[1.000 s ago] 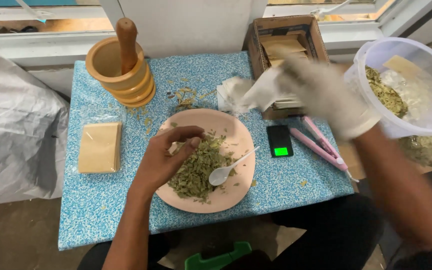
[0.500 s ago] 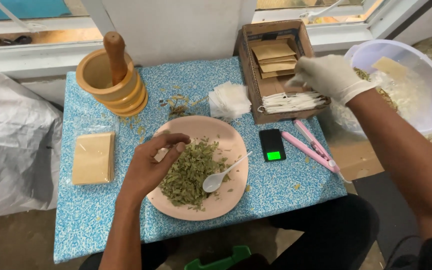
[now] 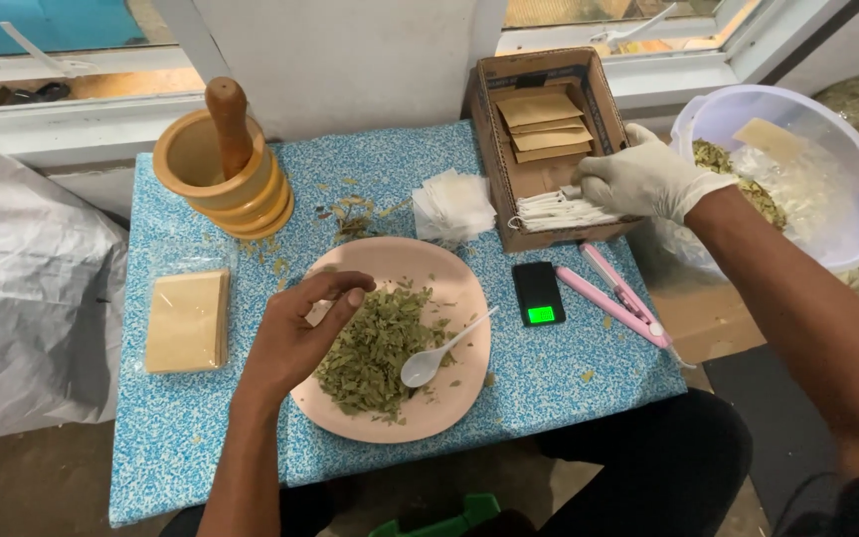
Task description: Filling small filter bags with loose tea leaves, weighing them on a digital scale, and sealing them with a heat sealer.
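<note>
I take the pink plate (image 3: 449, 273) as my landmark. It lies on the table (image 3: 589, 383), which has a blue speckled cover. Far right of the plate, off the table edge, I note a large translucent tub (image 3: 852, 159) holding dried leaves and white sachets. Behind and right of the plate stands an open cardboard box (image 3: 494, 119) with tan envelopes at its far end and a row of white filter bags (image 3: 554, 211) at its near end. Behind and left of the plate is a wooden mortar (image 3: 206, 179) with a pestle (image 3: 228, 114) standing in it. Left of the plate lies a stack of tan packets (image 3: 186, 320) in clear wrap. On the plate itself sits a heap of dried green leaves (image 3: 375, 348).

The right hand (image 3: 643, 179), gloved in white, rests on the row of filter bags in the box, its fingers curled and pinching at them. The left hand (image 3: 300, 328), bare, hovers over the left part of the plate, thumb and fingertips pressed together; I cannot tell whether leaves are pinched between them.

Just behind the plate lies a loose pile of white bags (image 3: 454, 204). Right of it lie a pink sealing tool (image 3: 616, 295) and, nearer, a small black scale (image 3: 537, 293) with a lit green display. A white plastic spoon (image 3: 439, 353) rests on the plate's right side, bowl among the leaves.
</note>
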